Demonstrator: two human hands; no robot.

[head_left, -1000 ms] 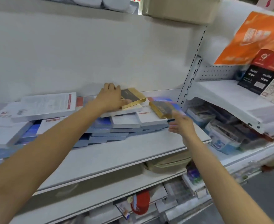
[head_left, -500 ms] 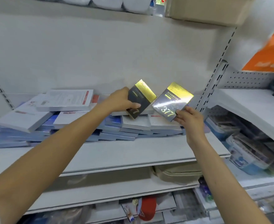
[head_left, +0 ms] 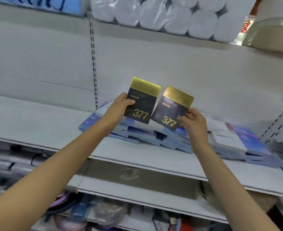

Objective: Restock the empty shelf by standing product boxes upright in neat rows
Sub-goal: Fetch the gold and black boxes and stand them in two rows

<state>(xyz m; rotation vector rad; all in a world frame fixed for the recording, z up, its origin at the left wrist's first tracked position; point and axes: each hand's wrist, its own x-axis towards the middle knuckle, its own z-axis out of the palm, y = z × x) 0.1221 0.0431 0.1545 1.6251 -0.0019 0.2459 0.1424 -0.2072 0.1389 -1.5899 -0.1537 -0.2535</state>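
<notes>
The left hand point(head_left: 119, 105) is gripping one black-and-gold box point(head_left: 141, 101) by its left edge, thumb across the face, and the right hand point(head_left: 193, 122) is pinching a second box point(head_left: 171, 108) at its lower right corner. Both boxes are being held up in the air, faces toward the camera, edges nearly touching, above a flat heap of blue and white boxes point(head_left: 147, 135) lying toward the back of the shelf point(head_left: 137, 157).

The step in hand looks like carrying this pair to a bare stretch of shelf — the left part is lying open. To do it well, each box should probably be lowered on its bottom edge, gold band up and face forward, starting from the back wall or an end so the row is running straight. The right box is tilting a little — squaring it before release would likely be helping it stand. Thin boxes may be tipping easily, so leaning the first against something firm seems wise.
</notes>
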